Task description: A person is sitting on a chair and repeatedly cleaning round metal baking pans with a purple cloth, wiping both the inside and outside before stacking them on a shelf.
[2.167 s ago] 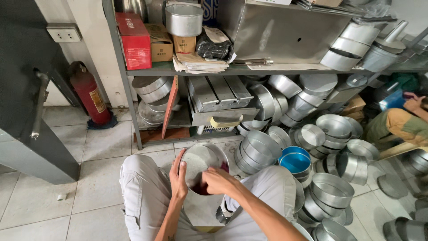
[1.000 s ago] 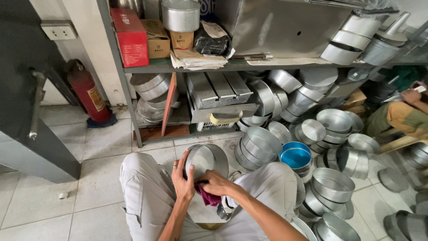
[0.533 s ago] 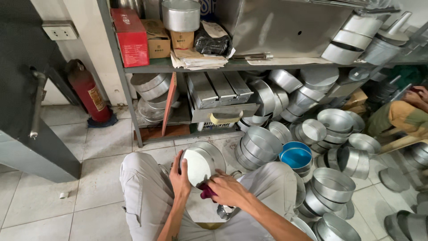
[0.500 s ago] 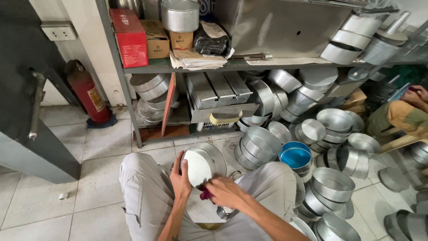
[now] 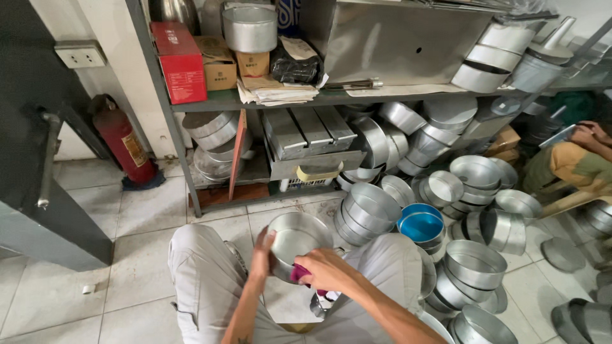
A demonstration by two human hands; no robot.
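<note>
I sit on the tiled floor with a round silver cake pan [image 5: 299, 239] tilted up between my knees. My left hand [image 5: 261, 251] grips the pan's left rim. My right hand [image 5: 325, 271] is closed on a magenta cloth [image 5: 299, 274] and presses it against the pan's lower right edge. The pan's pale inside faces me. My light grey trousers [image 5: 204, 280] frame both hands.
Stacks of round metal pans [image 5: 366, 213] and a blue-lined pan [image 5: 421, 226] crowd the floor to the right. A metal shelf [image 5: 280, 99] ahead holds boxes, papers and tins. A red fire extinguisher [image 5: 127, 143] stands left. Another seated person [image 5: 577, 162] is at far right.
The pan has turned and tilted in my left hand, and my right hand with the cloth has slid from inside the pan down to its lower right rim.
</note>
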